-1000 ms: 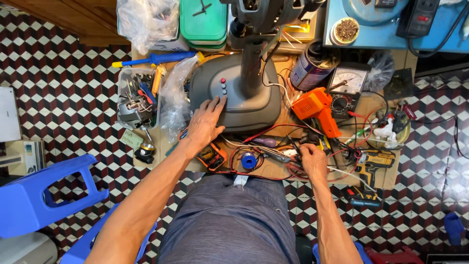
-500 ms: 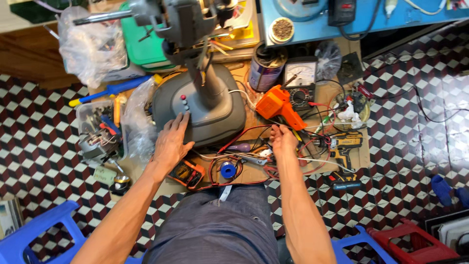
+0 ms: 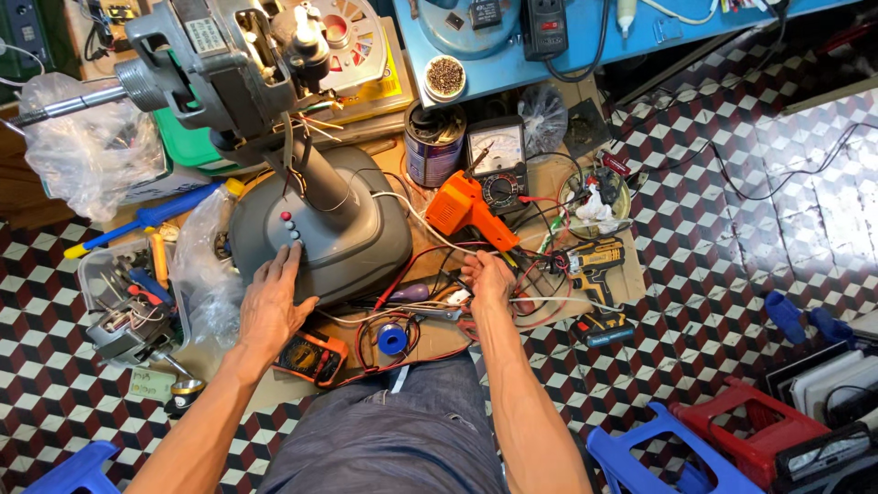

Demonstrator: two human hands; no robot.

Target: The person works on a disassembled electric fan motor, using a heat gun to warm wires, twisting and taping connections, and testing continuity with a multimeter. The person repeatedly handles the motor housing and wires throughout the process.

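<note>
There is one view only, from a camera on the person's head, looking almost straight down past the lap and both forearms onto a low board [image 3: 631,274] set on a checkered floor [image 3: 722,229]. It sits fairly near, with the left hand [image 3: 270,306] and right hand [image 3: 489,274] mid-frame. The top edge reaches a blue table [image 3: 585,46], the bottom corners blue stools [image 3: 649,453].

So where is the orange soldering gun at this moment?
In the head view the orange soldering gun lies right of the grey fan base, just below the analog meter, and just above the right hand.
</note>
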